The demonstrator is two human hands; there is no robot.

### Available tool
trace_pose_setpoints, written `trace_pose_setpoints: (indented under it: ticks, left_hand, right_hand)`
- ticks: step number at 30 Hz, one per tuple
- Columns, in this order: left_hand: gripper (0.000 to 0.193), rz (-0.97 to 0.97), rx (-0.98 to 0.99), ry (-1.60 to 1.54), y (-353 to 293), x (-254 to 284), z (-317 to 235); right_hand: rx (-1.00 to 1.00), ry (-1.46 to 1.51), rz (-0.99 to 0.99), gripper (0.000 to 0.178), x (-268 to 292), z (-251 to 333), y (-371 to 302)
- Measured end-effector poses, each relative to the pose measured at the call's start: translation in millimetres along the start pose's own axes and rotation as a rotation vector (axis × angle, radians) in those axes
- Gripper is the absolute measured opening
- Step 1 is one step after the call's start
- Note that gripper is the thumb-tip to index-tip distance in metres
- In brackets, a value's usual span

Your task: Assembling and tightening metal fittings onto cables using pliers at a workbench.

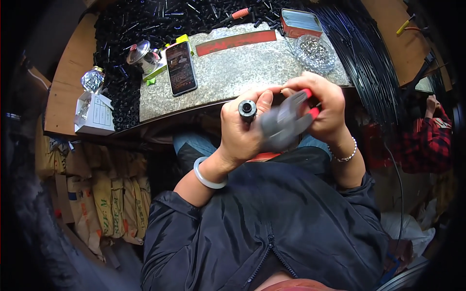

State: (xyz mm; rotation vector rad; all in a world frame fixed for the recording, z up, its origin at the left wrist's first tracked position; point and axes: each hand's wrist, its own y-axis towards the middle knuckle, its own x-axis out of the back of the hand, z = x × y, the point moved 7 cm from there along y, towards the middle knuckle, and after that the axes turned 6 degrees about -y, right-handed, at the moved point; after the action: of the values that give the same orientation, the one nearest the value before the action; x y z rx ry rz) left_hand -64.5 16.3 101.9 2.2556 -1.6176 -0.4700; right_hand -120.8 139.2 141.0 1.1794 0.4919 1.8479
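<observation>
My left hand (234, 127) is closed around a black tube-shaped part (247, 110), its round open end facing up. In my right hand (326, 102) are pliers (281, 125) with red handles and a grey head, smeared by motion. The pliers' head lies against or just beside my left palm; the blur hides exactly what its jaws touch. Both hands are close together above the table's near edge, with fingertips nearly meeting. A phone (181, 68) lies on the speckled tabletop (233, 72) to the left of them.
Black small parts (160, 22) heap along the back and left. A clear bowl of metal bits (313, 52) and a red tin (301, 23) stand at right, beside long black rods (359, 53). A white box (94, 112) sits at left. Another person's plaid sleeve (427, 143) shows far right.
</observation>
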Motion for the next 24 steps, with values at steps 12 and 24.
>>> trace_pose_setpoints:
  ticks: [12,24]
  left_hand:
    - [0.016,-0.012,0.050,0.082,2.6,7.7,-0.4]
    - [0.012,0.044,-0.089,0.183,5.8,8.6,-8.8]
  right_hand:
    - [0.132,-0.007,-0.038,0.019,-10.7,4.5,3.5]
    - [0.008,-0.041,0.119,0.014,-10.5,3.6,10.0]
